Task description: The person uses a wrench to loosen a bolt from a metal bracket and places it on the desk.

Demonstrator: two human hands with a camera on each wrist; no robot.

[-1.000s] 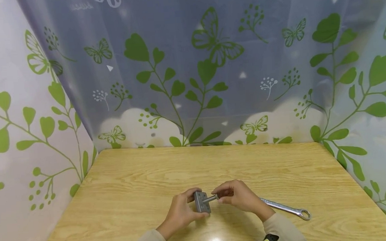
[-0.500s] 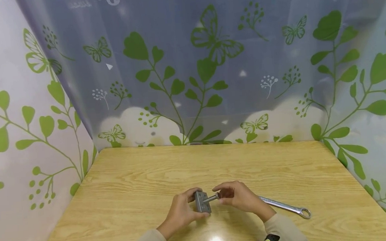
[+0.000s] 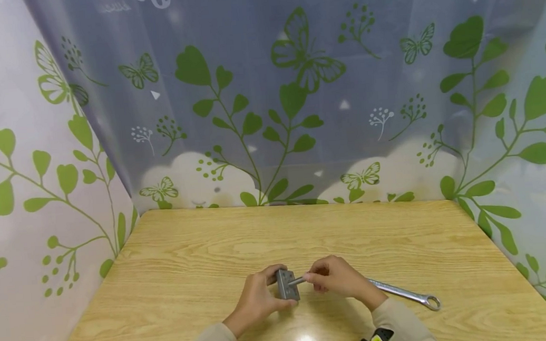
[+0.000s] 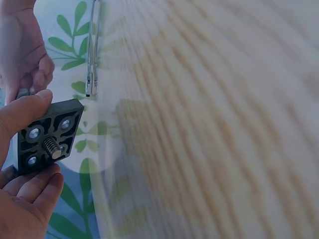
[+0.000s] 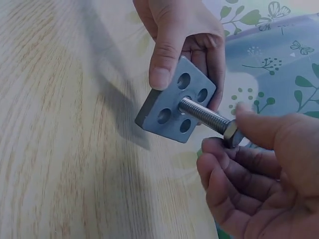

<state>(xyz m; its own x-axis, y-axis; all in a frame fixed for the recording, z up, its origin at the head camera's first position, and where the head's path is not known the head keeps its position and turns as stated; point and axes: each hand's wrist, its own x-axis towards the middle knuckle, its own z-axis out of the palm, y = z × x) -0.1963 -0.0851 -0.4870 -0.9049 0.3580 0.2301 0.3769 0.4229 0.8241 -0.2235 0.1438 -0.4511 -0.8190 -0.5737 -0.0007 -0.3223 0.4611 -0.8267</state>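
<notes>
My left hand (image 3: 258,298) grips a square grey block (image 5: 177,107) by its edges, thumb on one side and fingers on the other. Several round holes mark the block's face. A hex bolt (image 5: 207,115) goes through its centre, and the threaded tip pokes out of the back in the left wrist view. With thumb and fingertips, my right hand (image 3: 340,279) pinches the bolt's head. Much of the threaded shank shows between block and head. Both hands hold the pieces above the wooden table (image 3: 202,244).
A combination wrench (image 3: 405,293) lies on the table beside my right forearm, its far end hidden behind that hand. Curtains (image 3: 250,114) printed with leaves and butterflies stand along the table's back and sides.
The right fingers were spread around the bolt's head half a second ago; now they have closed and cover it in the head view. The left hand and block stay nearly still.
</notes>
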